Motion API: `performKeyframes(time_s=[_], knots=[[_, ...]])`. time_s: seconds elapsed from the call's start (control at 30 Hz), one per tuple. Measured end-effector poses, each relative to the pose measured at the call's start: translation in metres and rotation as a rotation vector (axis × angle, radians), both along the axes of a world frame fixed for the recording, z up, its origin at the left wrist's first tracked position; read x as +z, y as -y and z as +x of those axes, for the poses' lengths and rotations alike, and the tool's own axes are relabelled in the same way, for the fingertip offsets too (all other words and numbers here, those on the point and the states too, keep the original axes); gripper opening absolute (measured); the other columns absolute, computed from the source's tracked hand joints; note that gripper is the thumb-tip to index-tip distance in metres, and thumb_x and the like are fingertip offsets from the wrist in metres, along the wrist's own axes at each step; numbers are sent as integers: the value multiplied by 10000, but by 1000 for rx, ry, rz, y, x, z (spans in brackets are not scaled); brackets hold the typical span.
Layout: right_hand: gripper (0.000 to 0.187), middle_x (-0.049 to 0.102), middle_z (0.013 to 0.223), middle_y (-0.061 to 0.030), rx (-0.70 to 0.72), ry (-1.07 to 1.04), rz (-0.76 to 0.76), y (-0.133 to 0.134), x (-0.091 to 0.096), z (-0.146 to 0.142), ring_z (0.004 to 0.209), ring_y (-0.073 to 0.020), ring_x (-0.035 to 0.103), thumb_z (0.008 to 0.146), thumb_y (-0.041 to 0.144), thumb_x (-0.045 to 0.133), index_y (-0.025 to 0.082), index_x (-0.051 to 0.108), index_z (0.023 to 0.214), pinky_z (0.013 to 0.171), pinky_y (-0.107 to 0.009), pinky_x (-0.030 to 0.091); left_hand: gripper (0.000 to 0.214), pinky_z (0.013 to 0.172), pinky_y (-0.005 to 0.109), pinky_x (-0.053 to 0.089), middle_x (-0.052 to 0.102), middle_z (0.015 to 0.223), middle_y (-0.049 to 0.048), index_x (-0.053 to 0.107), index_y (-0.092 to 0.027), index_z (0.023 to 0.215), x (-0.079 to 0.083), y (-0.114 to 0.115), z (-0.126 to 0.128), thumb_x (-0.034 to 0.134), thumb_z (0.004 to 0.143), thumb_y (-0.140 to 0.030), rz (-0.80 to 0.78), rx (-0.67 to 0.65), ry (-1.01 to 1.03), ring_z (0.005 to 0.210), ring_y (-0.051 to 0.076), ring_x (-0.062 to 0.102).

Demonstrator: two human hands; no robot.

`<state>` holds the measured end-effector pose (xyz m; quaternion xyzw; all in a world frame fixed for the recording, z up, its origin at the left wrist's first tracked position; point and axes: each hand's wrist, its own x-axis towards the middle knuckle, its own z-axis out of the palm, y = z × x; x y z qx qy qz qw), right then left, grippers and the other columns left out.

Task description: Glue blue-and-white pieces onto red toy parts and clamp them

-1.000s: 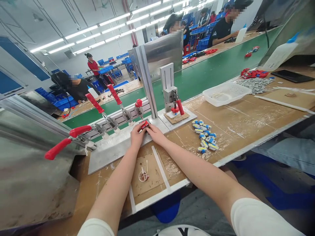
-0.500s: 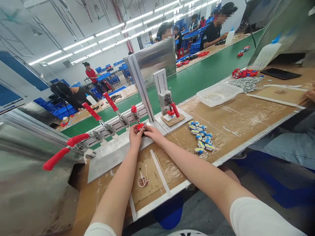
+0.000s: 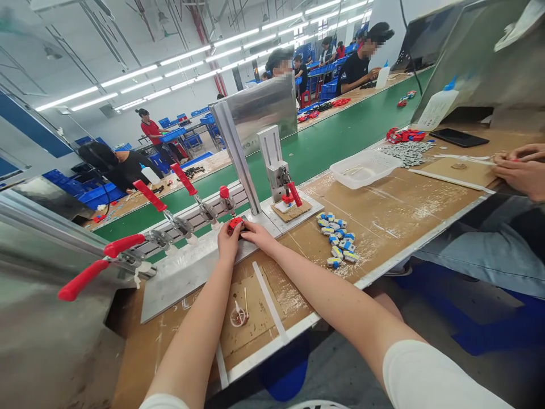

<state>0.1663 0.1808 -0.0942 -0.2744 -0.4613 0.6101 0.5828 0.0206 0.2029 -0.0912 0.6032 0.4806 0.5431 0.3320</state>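
Head view: left hand (image 3: 229, 242), right hand (image 3: 258, 234) fingers pinch red part (image 3: 235, 222) between them.

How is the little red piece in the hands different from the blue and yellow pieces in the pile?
The small red plastic part is one colour; the small blue, white and yellow parts mix three. The red part is single, held by the left hand and right hand on the grey metal plate; the mixed parts lie loose in a pile on the brown table, untouched. Both kinds are small.
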Motion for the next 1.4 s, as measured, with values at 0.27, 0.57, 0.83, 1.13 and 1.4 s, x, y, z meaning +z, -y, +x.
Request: performKeyframes(time_s=[0.27, 0.57, 0.83, 1.13, 1.4], knots=[[489, 765, 978, -44, -372, 49, 65, 21, 40, 23, 665, -133, 647, 901, 474, 682, 211, 671, 1313, 664, -264, 570, 509, 1044, 470, 557, 781, 1156, 149, 685, -165, 1184, 6, -17, 0, 789, 871, -552, -6, -14, -67, 1079, 306, 742], [678, 655, 630, -9, 150, 405, 19, -6, 196, 28, 448, -145, 610, 971, 820, 541, 176, 683, 1128, 448, -205, 455, 438, 1031, 447, 530, 773, 1148, 143, 699, -172, 1223, -4, -22, -3, 755, 917, -481, -8, -2, -136, 1071, 303, 719], [299, 555, 613, 47, 216, 382, 16, 28, 161, 34, 517, -160, 565, 899, 503, 620, 252, 531, 1036, 433, -217, 417, 370, 1048, 467, 503, 766, 1178, 138, 708, -192, 1253, -11, -22, -2, 721, 954, -409, 5, 11, -166, 1131, 338, 690], [299, 456, 690, 73, 162, 361, 92, 36, 94, 24, 578, -140, 488, 897, 463, 638, 283, 488, 1082, 505, -240, 382, 271, 1060, 460, 498, 782, 1079, 98, 757, -227, 1164, -13, -19, 2, 756, 942, -381, 2, 30, -171, 1068, 346, 704], [358, 473, 700, 54, -2, 541, 339, 29, 58, 23, 585, -153, 453, 1034, 605, 505, 268, 525, 1154, 582, -286, 407, 321, 1101, 479, 480, 773, 1121, 132, 749, -197, 1231, -9, -15, 1, 736, 966, -379, -14, 26, -220, 1106, 364, 699]])
